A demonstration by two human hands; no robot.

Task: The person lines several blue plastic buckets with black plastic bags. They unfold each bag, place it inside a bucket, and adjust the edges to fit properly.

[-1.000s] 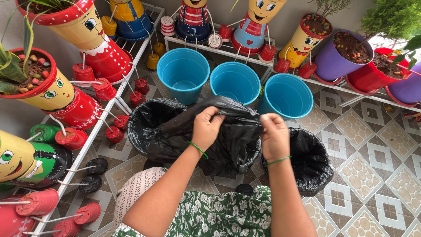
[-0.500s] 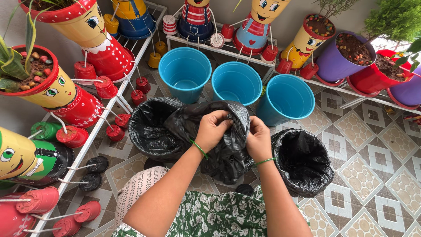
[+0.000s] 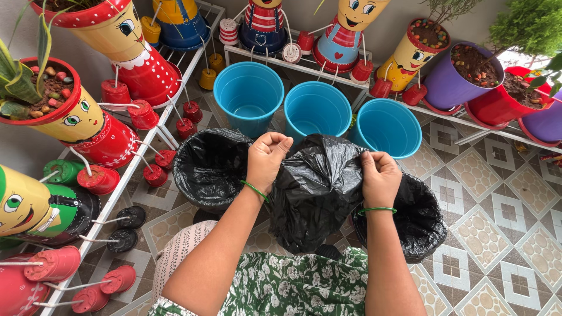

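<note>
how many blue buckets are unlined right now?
3. Left blue bucket, middle blue bucket and right blue bucket sit in a row by the white rack. Two buckets nearer the person already carry black liners; the held black bag may hide another.

Three empty blue buckets stand in a row on the patterned tiled floor, painted doll-faced flowerpots line the white racks, and purple pots hold soil.
</note>
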